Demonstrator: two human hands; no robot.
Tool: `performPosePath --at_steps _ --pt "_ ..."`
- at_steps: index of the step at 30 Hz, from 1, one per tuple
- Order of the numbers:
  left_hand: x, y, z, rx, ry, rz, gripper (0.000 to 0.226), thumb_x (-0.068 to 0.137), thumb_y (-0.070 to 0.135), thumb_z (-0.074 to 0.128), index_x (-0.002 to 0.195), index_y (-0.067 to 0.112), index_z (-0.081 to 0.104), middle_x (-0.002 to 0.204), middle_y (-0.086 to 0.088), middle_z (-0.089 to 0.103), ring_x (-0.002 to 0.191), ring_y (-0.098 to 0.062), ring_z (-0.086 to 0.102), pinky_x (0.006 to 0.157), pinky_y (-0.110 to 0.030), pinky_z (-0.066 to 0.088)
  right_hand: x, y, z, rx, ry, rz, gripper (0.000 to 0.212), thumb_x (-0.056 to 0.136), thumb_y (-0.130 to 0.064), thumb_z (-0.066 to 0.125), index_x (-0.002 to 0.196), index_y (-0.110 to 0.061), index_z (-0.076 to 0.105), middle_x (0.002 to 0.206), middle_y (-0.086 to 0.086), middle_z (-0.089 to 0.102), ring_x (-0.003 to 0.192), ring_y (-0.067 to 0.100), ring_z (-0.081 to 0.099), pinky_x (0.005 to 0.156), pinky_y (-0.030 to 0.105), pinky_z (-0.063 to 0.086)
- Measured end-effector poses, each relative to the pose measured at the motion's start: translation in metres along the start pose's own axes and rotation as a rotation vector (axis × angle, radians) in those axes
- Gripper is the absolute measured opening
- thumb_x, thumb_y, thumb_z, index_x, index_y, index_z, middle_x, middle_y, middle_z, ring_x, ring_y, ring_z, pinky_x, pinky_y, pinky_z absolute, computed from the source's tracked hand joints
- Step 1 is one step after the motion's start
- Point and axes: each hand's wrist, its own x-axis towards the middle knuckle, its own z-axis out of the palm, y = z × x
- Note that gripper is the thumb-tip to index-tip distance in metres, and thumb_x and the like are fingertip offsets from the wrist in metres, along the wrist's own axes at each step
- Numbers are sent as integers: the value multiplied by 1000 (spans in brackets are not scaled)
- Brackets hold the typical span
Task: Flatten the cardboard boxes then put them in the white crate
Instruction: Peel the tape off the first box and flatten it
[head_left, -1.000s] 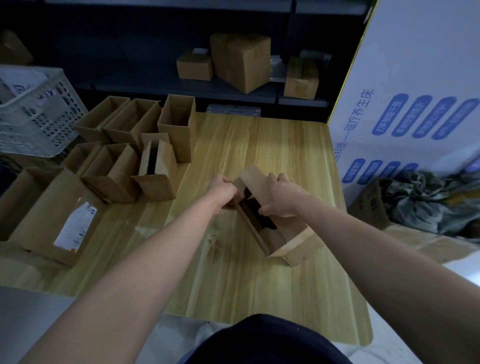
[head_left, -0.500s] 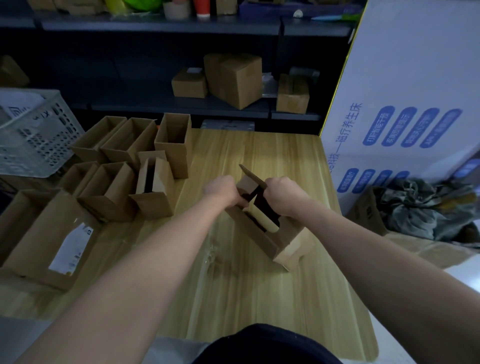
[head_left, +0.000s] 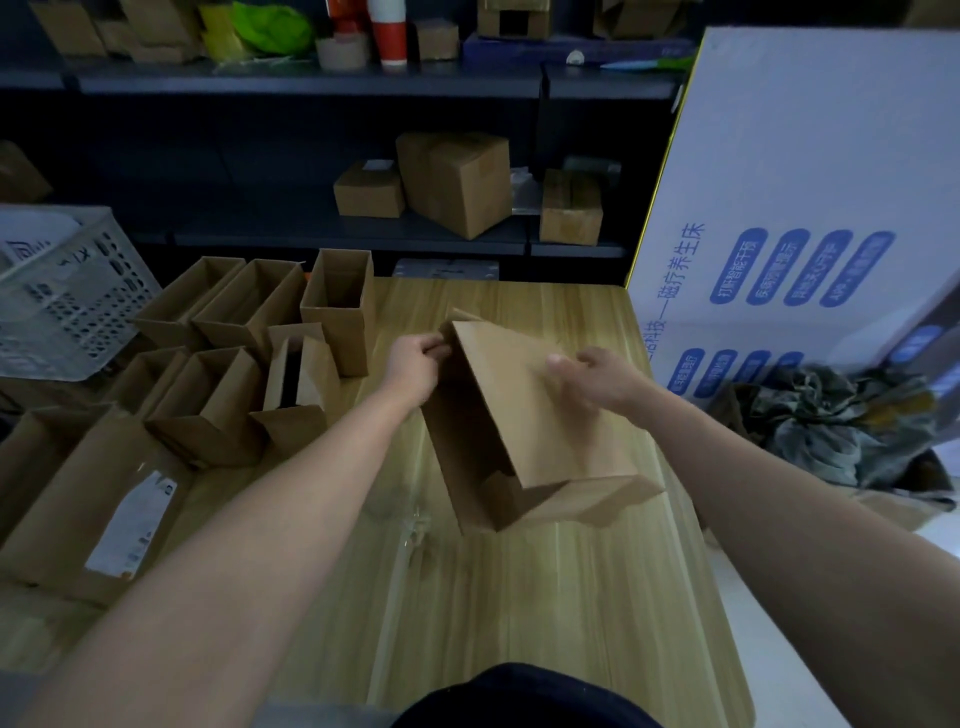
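A brown cardboard box (head_left: 519, 415) lies tilted in the middle of the wooden table (head_left: 519, 597), its sides partly folded in and a bottom flap sticking out at the near right. My left hand (head_left: 413, 364) pinches the box's far left corner. My right hand (head_left: 592, 376) rests on the box's broad upper panel near its right edge, fingers bent over it. Several open cardboard boxes (head_left: 270, 353) stand in rows at the table's left. The white crate (head_left: 62, 291) sits at the far left, beyond them.
A large flat box with a white label (head_left: 98, 499) lies at the near left. A big white printed carton (head_left: 810, 208) leans at the right, with crumpled fabric (head_left: 841, 426) below it. Dark shelves (head_left: 311, 156) with more boxes stand behind the table.
The box has been pressed from an open tube into a flatter shape, its broad panel now facing up. My hands have moved apart, the right one onto the panel. The camera tilted upward.
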Motion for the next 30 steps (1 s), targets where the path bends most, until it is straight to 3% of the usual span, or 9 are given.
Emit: performPosePath --at_steps 3,6,8,12,14,19,22,26,30 --pt "-4 4 -5 -230 -33 -22 22 97 13 46 105 17 67 111 -4 66 109 -22 59 92 -34 46 6 3 -7 158 -60 155 85 75 -74 55 131 -9 51 122 6 57 106 26 55 86 35 40" --pt "-11 4 -8 -348 -6 -46 23 97 12 46 94 19 67 100 -5 68 97 -22 63 87 -37 50 9 -1 -15 299 -90 258 72 66 -72 67 103 -10 59 99 4 66 87 22 62 78 34 46" --pt "-14 0 -10 -408 15 -64 23 97 13 46 91 16 67 94 -6 70 91 -24 66 82 -37 54 8 -4 -18 400 -144 291 63 66 -66 72 93 -11 62 79 4 73 69 20 70 61 28 52" --pt "-14 -7 -10 -422 149 -210 2 93 18 54 92 17 56 104 -9 64 90 -25 62 82 -40 53 9 -8 -16 590 -205 301 76 47 -53 85 105 -8 65 83 7 75 71 20 73 59 30 56" --pt "-16 -12 -10 -262 219 -287 14 91 25 59 101 16 53 113 -9 59 99 -23 58 91 -42 49 13 -8 -13 668 -187 299 81 45 -45 87 111 -6 62 87 9 75 76 23 73 61 33 57" --pt "-44 -28 -4 -584 -284 -453 40 93 48 47 109 14 61 103 -5 67 93 -19 63 70 -31 51 19 -3 -6 757 -50 287 71 65 -35 86 121 -7 54 103 13 69 92 29 67 81 47 56" --pt "-50 -38 7 -673 -471 -410 45 93 50 44 108 14 66 96 -5 72 85 -16 68 71 -29 54 20 -2 -3 771 -31 274 68 69 -36 83 123 -7 53 103 12 69 90 28 68 73 43 57" --pt "-54 -43 9 -666 -586 -345 38 83 38 57 107 10 64 100 -5 71 94 -16 65 95 -32 46 23 3 -7 818 8 266 62 73 -37 81 121 -8 54 102 11 69 89 27 68 68 40 57" --pt "-52 -43 13 -515 -455 -291 58 66 48 77 107 9 64 100 -2 72 95 -13 66 87 -24 52 22 6 -5 778 49 252 42 73 -39 80 96 -11 58 88 7 69 75 22 68 50 31 53"
